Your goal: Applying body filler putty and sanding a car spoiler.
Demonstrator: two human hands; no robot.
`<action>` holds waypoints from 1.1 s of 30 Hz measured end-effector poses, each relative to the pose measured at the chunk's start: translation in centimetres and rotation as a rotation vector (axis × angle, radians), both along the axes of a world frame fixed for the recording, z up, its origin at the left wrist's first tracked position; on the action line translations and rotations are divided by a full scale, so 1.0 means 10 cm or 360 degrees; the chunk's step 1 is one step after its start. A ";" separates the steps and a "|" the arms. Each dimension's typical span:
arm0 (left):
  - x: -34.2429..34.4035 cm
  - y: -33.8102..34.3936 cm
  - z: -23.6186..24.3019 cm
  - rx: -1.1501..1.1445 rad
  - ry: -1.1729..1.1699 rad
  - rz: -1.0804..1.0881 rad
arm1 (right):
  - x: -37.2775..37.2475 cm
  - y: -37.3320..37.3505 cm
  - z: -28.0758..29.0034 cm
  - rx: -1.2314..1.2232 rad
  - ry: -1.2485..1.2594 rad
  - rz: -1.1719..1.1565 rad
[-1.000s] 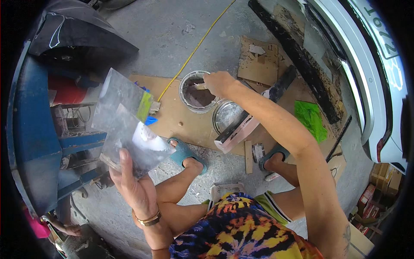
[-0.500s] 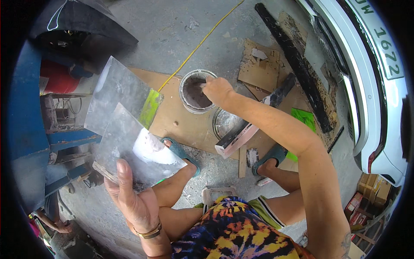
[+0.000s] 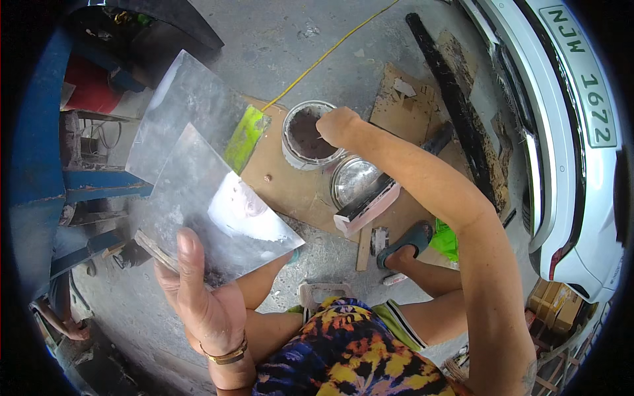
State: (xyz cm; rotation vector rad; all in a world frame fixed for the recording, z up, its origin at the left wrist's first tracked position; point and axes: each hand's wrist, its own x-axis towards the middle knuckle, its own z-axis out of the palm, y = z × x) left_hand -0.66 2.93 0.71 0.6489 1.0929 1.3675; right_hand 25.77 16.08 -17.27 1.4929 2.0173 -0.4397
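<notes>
Head view: left hand (image 3: 214,313) grips a translucent sheet (image 3: 175,188). Right hand (image 3: 338,127) remains at the tin (image 3: 286,135) on cardboard (image 3: 297,198); the pale blade visible earlier is now obscured, so right grip cannot be told. Work apparently still centres there.

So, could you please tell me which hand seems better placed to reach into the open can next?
Probably the right hand: in this view it overlaps the edge of the open can, whereas the left hand is farther off, gripping a translucent sheet with a white patch.
</notes>
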 end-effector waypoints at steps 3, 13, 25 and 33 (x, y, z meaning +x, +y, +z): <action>0.02 0.02 -0.02 0.0021 -0.0047 0.0059 | 0.00 0.05 -0.03 -0.0089 0.0040 -0.0023; -0.08 0.05 -0.02 0.0082 -0.0120 0.0139 | 0.24 0.13 -0.41 -0.0570 0.0443 -0.0331; -0.01 0.09 -0.02 0.0100 -0.0145 0.0246 | -0.16 -0.25 0.07 0.0099 0.0662 -0.0229; 0.16 0.51 -0.46 0.0240 0.0544 0.0717 | 0.03 -0.26 0.05 0.0167 0.0531 -0.0487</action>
